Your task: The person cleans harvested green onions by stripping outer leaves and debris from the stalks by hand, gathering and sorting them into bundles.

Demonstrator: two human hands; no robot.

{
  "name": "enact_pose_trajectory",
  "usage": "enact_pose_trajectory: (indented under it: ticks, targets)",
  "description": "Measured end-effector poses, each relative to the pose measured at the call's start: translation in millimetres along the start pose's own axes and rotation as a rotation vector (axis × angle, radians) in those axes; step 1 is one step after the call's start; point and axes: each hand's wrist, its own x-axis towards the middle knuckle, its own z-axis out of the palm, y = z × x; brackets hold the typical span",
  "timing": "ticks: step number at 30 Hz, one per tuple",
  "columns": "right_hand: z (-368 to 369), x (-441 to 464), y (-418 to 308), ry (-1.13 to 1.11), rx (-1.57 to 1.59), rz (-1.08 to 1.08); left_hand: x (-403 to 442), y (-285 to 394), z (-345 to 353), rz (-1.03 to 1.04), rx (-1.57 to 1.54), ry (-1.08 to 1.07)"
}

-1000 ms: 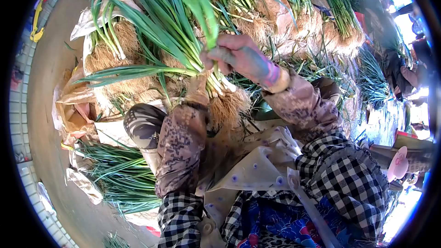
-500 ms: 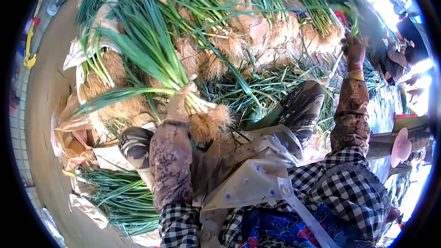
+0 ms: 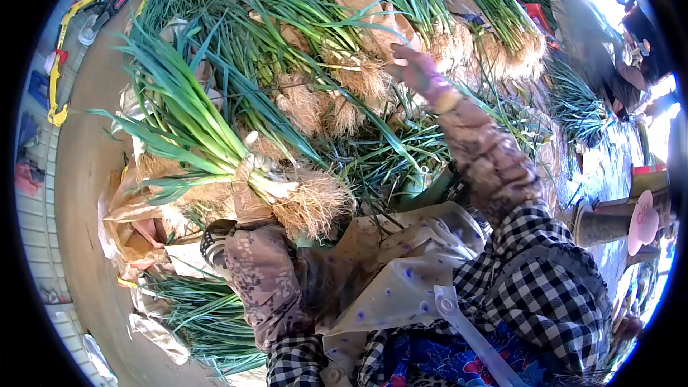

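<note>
One green-onion bunch (image 3: 208,125) is clamped in the left grip (image 3: 251,190), roots (image 3: 314,202) to its right; the right grip (image 3: 421,75), fingers (image 3: 405,52) apart, is near other rooted bundles (image 3: 358,75).

Held around its pale, closely packed stems (image 3: 274,188) in the left fingers (image 3: 247,172): a tilted bunch of green onions (image 3: 211,132), with long green leaves fanning toward the far left, a few splaying lower, and with shaggy tan roots (image 3: 314,204) pointing right.
</note>
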Motion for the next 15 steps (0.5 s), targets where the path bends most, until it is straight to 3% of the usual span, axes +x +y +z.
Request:
enact_pose_trajectory:
  ticks: [2,4,6,9,10,12,15]
  targets:
    - [23.0,43.5,100.6,0.090,-0.337,-0.258,-3.7,-4.6,-2.8,0.009,-0.022,0.022]
    - [51.7,49.8,88.9,0.036,-0.635,0.085,-9.0,-5.3,3.9,-0.037,0.068,0.060]
    - [76.3,36.6,16.3,-0.132,-0.810,0.292,-13.4,-15.6,-11.9,-0.108,0.145,0.156]
    - [94.6,28.7,-34.9,-0.095,-0.422,-0.501,-15.9,-12.5,-9.4,-0.253,0.211,0.084]
    - [91.9,23.9,-60.0,-0.114,-0.220,-0.411,-15.5,-16.5,-26.7,-0.303,0.234,0.105]
    - [87.9,3.4,-126.5,-0.163,0.253,0.030,-24.9,-13.2,7.7,-0.182,0.088,0.204]
    - [78.0,29.6,-25.2,-0.228,0.754,0.275,-25.5,-16.0,-0.6,-0.163,0.085,0.230]
